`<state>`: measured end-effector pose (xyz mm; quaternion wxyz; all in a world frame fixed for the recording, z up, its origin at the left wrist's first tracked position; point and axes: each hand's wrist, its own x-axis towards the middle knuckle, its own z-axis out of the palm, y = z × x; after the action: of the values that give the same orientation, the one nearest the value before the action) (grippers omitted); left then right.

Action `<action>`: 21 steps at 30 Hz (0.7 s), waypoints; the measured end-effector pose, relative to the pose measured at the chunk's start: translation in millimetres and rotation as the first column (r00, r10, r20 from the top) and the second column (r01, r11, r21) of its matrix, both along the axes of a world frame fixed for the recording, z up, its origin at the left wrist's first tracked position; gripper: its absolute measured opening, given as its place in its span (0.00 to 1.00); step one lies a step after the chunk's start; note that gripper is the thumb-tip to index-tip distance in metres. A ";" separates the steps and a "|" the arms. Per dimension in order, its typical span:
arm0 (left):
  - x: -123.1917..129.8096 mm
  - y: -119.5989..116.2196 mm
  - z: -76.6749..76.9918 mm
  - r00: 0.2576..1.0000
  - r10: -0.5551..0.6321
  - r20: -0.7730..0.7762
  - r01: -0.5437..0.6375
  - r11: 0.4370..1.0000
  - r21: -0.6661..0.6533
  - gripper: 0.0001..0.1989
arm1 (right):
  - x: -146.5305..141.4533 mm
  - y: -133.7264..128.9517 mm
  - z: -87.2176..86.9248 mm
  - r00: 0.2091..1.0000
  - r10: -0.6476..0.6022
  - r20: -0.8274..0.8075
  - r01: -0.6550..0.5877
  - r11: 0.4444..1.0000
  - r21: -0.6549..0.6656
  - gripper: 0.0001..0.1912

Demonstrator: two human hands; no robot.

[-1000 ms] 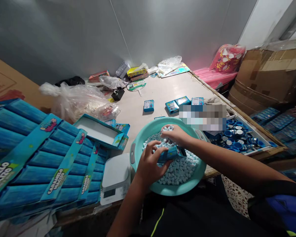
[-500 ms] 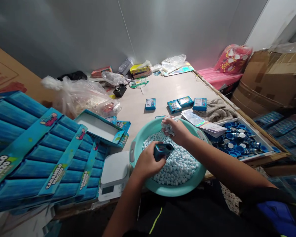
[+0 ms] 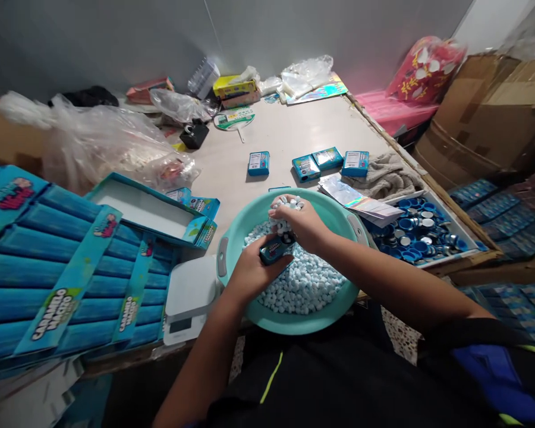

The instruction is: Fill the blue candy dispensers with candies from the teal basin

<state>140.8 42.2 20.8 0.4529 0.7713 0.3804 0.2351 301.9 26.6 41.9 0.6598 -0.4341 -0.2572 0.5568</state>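
Small blue container (image 3: 271, 253), held tilted above the teal basin (image 3: 301, 326) by the left hand (image 3: 248, 270), whose thumb and fingers are closed around its sides. The right hand (image 3: 307, 224) curls around a heap of pale pellets (image 3: 283, 227) at the container's upper end. Both hands sit inside the basin's rim, with a gap between them and its right-hand wall; at left the rim comes just beside the white scale (image 3: 191, 288).

The container's opening is hidden by the right hand and pellets; whether any are going in cannot be told. The scale's display is unreadable, and the stacked blue cartons (image 3: 62, 285) are cut off at left. Past the basin, the pale table (image 3: 289, 131) carries small blue packs (image 3: 258, 163) and runs back toward a grey wall (image 3: 160, 35). Blue caps (image 3: 417, 235) fill a tray at right, near cardboard boxes (image 3: 485, 119).
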 end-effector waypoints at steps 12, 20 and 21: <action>-1.5 -2.4 -1.1 0.999 0.039 0.025 -0.038 0.998 -0.042 0.26 | -1.4 -4.7 -0.4 1.000 0.011 -0.012 -0.009 0.997 0.081 0.13; -1.9 -6.2 -1.3 1.000 0.015 -0.018 -0.012 0.992 0.125 0.26 | -0.4 -6.3 -3.9 1.000 0.010 -0.001 -0.010 0.988 0.152 0.13; -2.1 -6.6 -2.3 1.000 0.001 -0.020 0.002 0.985 0.171 0.26 | -0.4 -6.3 -4.7 1.000 0.011 -0.009 -0.010 0.988 0.157 0.13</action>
<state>138.8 35.6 18.4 0.3811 0.8098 0.3632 0.2589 301.5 20.2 37.1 0.6903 -0.3768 -0.2993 0.5403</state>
